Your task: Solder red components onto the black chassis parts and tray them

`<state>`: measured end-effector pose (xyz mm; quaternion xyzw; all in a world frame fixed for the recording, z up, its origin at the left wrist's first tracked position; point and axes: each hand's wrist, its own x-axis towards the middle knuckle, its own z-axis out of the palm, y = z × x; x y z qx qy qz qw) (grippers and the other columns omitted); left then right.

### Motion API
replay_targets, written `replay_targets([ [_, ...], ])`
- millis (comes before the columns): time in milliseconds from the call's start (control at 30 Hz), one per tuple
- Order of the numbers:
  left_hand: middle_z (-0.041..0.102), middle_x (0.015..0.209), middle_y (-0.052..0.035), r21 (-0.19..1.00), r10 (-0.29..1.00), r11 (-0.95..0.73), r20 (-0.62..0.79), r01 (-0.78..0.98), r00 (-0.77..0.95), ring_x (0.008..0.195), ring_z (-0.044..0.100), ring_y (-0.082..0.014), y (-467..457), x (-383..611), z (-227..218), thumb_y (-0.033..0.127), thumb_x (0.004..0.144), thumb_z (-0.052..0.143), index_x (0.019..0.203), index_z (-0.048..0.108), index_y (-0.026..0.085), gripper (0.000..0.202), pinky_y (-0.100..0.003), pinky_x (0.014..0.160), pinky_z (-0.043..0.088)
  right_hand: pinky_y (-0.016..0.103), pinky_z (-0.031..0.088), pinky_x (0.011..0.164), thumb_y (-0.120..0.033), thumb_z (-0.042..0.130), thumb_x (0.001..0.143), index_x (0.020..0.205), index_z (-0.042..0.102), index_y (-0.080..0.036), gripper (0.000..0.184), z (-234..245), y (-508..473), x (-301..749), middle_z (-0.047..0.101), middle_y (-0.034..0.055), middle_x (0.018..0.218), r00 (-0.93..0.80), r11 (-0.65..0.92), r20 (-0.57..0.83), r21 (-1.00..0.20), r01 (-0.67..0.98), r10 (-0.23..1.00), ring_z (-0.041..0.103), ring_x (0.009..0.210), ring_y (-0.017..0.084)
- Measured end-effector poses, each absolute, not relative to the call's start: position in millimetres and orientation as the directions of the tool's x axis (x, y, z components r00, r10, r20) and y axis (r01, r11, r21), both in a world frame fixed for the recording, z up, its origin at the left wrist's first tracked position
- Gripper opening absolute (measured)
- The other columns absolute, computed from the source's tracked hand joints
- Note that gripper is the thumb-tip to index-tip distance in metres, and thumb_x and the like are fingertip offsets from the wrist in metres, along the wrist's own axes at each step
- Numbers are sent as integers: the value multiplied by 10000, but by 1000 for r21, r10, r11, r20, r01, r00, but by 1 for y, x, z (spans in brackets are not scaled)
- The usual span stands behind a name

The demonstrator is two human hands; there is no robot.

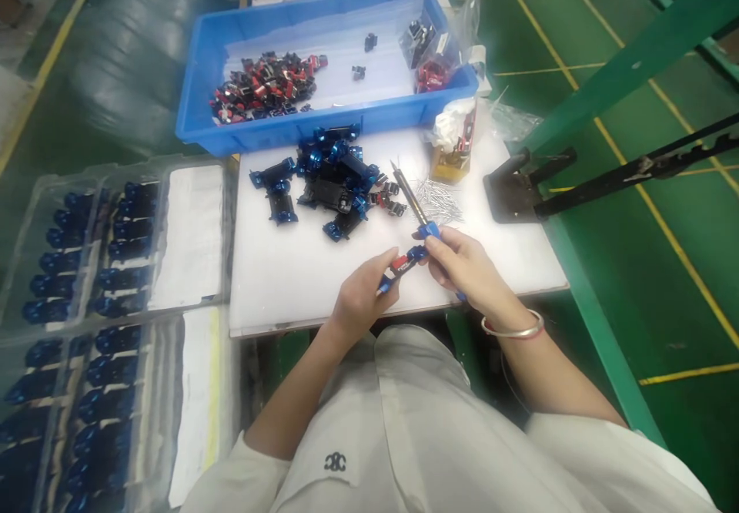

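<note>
My left hand is closed on a small blue-and-black part with a red piece in it, held just above the front of the white work board. In my right hand is a soldering iron with a blue handle, its metal tip pointing up and left, away from the part. The right fingertips are close to the part's far end; whether they touch it I cannot tell. Ahead lie a pile of blue-and-black parts, a few small red-and-black pieces and thin silvery wire-like pieces.
A blue bin at the back holds many red-and-black pieces and plastic bags. An amber container with white wadding stands at the right, beside a black metal bracket. Clear trays with blue parts are on the left.
</note>
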<state>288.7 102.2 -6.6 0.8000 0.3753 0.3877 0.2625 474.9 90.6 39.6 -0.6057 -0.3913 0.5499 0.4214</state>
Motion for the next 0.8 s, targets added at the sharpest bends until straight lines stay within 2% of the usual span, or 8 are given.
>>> replay_targets([
  [100,729,1185,-95,533,609,-785,568,315,554,1130,685,-191,105,285,-9,171,945,489,1304,542,193,364,-347,1034,548,188,183,340,-627,694,746,971,595,-165,523,39,91,474,479,-73,467,80,-373,-372,-928,-1,925,304,349,63],
  [200,697,1241,-112,480,562,-821,586,309,583,1201,644,-197,110,282,-12,145,969,446,1365,480,195,400,-379,1068,524,189,179,333,-552,720,728,1002,598,-164,491,39,88,474,532,-58,495,121,-370,-369,-929,-18,921,294,344,57],
  [267,647,1312,-142,522,625,-774,545,357,558,1271,593,-220,113,280,-14,191,972,476,1411,424,195,442,-397,1079,511,196,185,325,-533,721,723,1011,596,-169,481,39,86,474,572,-43,533,170,-346,-346,-938,-30,923,292,337,55],
  [333,579,1383,-182,604,705,-698,489,384,514,1317,547,-260,114,278,-16,312,929,598,1461,348,189,600,-422,1082,501,201,199,324,-527,722,723,1004,590,-174,471,38,84,474,608,-27,573,232,-316,-315,-948,-36,920,299,336,54],
  [467,540,1399,-181,849,842,-417,226,326,490,1229,600,-283,109,276,-16,524,752,769,1495,303,216,929,-400,985,561,201,225,326,-524,736,726,965,576,-187,443,31,80,472,673,5,661,327,-297,-298,-953,-53,897,312,339,46],
  [533,571,1353,-161,930,887,-227,75,289,455,1122,655,-253,105,276,-14,532,766,753,1470,358,220,865,-365,909,594,203,226,325,-526,740,730,970,583,-189,442,25,77,470,690,12,693,338,-301,-302,-952,-56,891,311,341,46],
  [633,634,1230,-121,963,948,-37,-51,266,316,974,691,-194,103,277,-10,446,856,681,1362,491,203,592,-325,830,611,213,245,338,-531,738,735,984,601,-190,444,19,74,465,705,16,720,340,-301,-287,-953,-13,896,339,353,59],
  [800,651,1068,-73,926,983,-62,-8,372,182,824,675,-135,99,271,-4,262,837,694,1102,632,173,287,-271,754,606,247,418,480,-517,751,716,965,633,-194,425,14,68,454,723,39,754,379,-312,-247,-942,120,892,609,604,170],
])
